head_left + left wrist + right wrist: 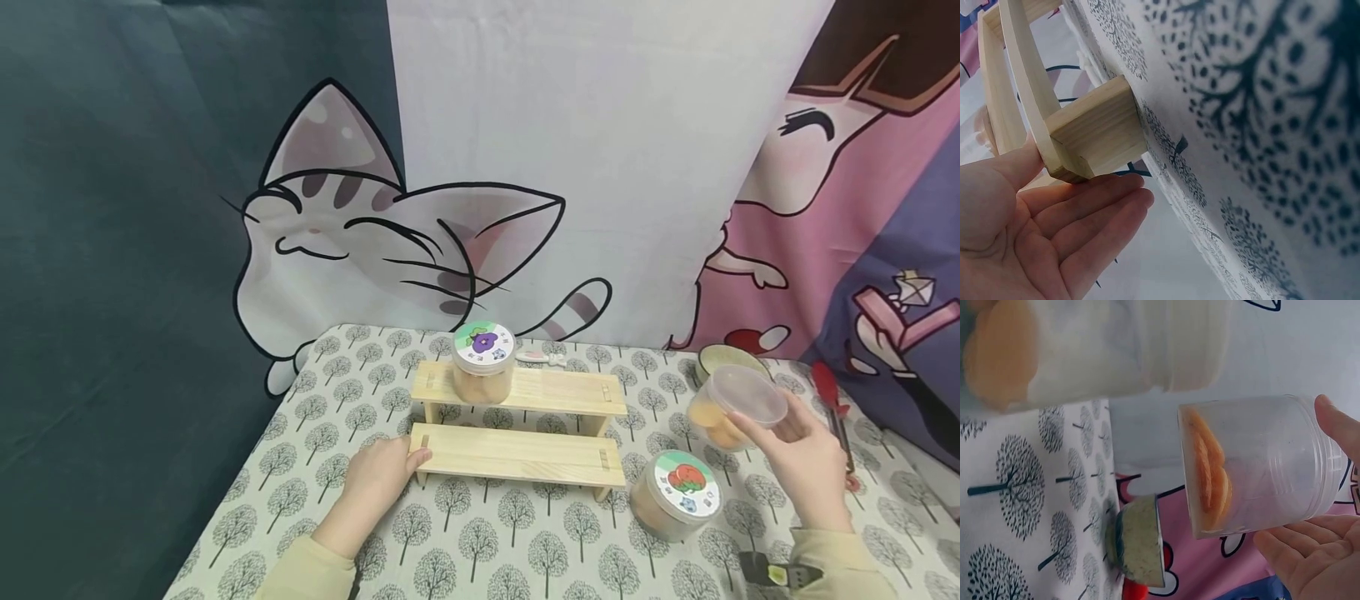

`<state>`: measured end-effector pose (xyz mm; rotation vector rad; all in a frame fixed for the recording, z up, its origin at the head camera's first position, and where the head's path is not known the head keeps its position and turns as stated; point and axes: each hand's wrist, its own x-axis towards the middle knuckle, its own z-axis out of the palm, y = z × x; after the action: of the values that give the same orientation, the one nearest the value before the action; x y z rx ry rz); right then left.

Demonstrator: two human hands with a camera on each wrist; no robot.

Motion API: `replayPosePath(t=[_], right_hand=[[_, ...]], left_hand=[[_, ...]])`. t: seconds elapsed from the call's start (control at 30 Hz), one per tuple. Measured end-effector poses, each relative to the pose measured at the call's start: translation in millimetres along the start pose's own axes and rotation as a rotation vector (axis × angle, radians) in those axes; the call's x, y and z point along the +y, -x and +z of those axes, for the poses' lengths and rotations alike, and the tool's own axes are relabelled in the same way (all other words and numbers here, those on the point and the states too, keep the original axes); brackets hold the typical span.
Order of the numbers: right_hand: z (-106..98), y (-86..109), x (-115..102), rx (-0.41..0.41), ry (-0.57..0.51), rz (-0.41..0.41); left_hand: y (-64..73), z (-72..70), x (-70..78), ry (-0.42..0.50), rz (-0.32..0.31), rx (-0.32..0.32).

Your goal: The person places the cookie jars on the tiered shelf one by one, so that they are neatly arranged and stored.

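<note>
In the head view my left hand (pixel 378 475) grips the left end of the lower tier of a two-tier wooden stand (pixel 517 454). Its thumb lies on the plank and its fingers (pixel 1107 219) lie alongside and under that end. My right hand (pixel 806 454) holds a clear plastic jar (pixel 1260 465) near its lid end, thumb on one side and fingers on the other. Orange pieces (pixel 1210 478) lie at the jar's bottom, and it is raised off the table. A jar with an eggplant label (pixel 483 367) stands on the upper tier. A tomato-label jar (pixel 675 496) stands right of the stand.
Behind the raised jar stands a pale green bowl (pixel 727 358). A red utensil (pixel 825 387) with a dark handle lies at the far right. A small white rabbit-like item (pixel 542 358) lies behind the stand. A tree-print cloth (pixel 480 542) covers the table, with a cartoon curtain (pixel 600 167) behind.
</note>
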<state>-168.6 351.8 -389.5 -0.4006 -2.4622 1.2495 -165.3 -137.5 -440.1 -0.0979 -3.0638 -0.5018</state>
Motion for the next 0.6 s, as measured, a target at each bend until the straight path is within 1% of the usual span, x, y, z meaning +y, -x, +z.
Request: replayPosePath(t=[0.2, 0.33, 0.5, 0.6], right_hand=[[-1, 4.8, -9, -0.013, -0.035, 0.032], [-1, 6.5, -16, -0.024, -0.053, 0.012], [0, 9.5, -22, -0.039, -0.026, -0.019], [1, 11.3, -26, -0.032, -0.007, -0.035]], left_hand=[[0.0, -0.8, 0.8, -0.008, 0.005, 0.0], [0.3, -1.9, 0.5, -0.011, 0.006, -0.001], [0.3, -1.3, -0.5, -0.013, 0.009, -0.001], [0.3, -1.2, -0.6, -0.013, 0.01, 0.003]])
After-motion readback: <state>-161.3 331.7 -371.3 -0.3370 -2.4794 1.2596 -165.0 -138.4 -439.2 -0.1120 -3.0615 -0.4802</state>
